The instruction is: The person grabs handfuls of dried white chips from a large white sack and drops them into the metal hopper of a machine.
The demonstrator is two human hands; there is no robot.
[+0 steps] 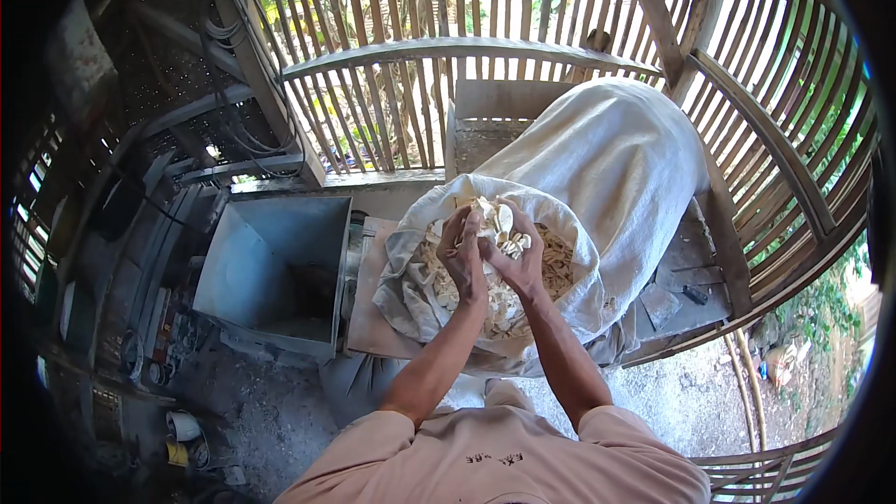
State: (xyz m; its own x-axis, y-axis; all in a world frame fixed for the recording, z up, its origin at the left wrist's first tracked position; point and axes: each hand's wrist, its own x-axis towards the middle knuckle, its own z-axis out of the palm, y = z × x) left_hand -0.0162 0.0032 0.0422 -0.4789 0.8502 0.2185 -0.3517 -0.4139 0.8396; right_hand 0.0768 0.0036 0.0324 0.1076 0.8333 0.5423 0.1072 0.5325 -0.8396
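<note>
Fingers (457,227) of our left hand (465,259) and right hand (525,266) curve together into one cup, close around a small heap of pale chips (495,217). Our bare forearms (439,355) slant up to them from the near edge of the worktop (371,313). Just beneath the hands, we look into the open mouth of a whitish cloth sack (590,257), its rim folded outward around more loose chips (499,317); it sits about midway along the near edge. To its left, we see bare board reaching the near left corner. Just beyond the left edge stands a grey metal hopper (247,233), its wide top open toward us. Near the right edge lies a dark object (694,295), too small for us to identify. Behind the sack's mouth, a bulky white cloth mound (616,145) fills the far right part; we cannot tell whether it belongs to the same sack. Past the far edge, we face a slatted wall (467,49), with a coiled cable (224,35) hanging at the left and green foliage (814,310) outside at the right.
</note>
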